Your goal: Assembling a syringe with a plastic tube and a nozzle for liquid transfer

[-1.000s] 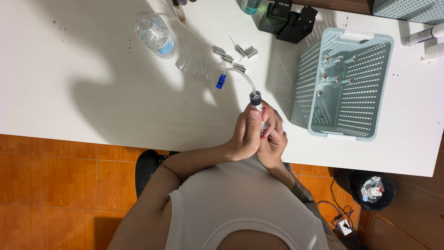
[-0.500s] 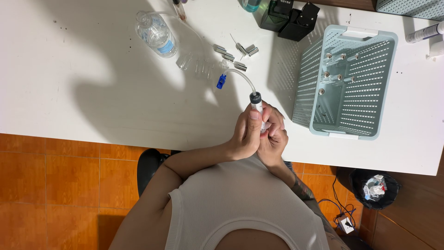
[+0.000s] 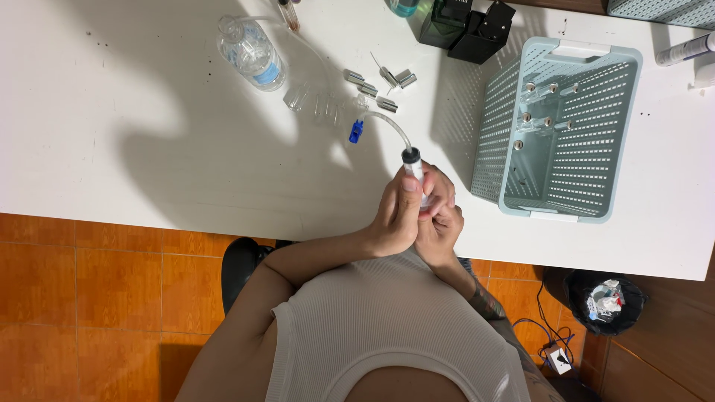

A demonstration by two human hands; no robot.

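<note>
Both hands were clenched around one syringe (image 3: 413, 170) at the tabletop (image 3: 134, 164) edge, left hand (image 3: 395, 219) and right hand (image 3: 439, 223) each in a tight grip, its clear tube (image 3: 391, 123) curving off to a blue clip (image 3: 356, 132) beside a slatted basket (image 3: 558, 126).

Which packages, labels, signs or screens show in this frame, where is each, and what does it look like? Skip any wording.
Water bottle: lying at the table's far left, clear plastic with a blue label band.
Two dark boxes: far edge, left of the basket, square, black and dark green.
Marker-like tube: far right edge, white with a dark printed band.
No signs or screens are in view.
</note>
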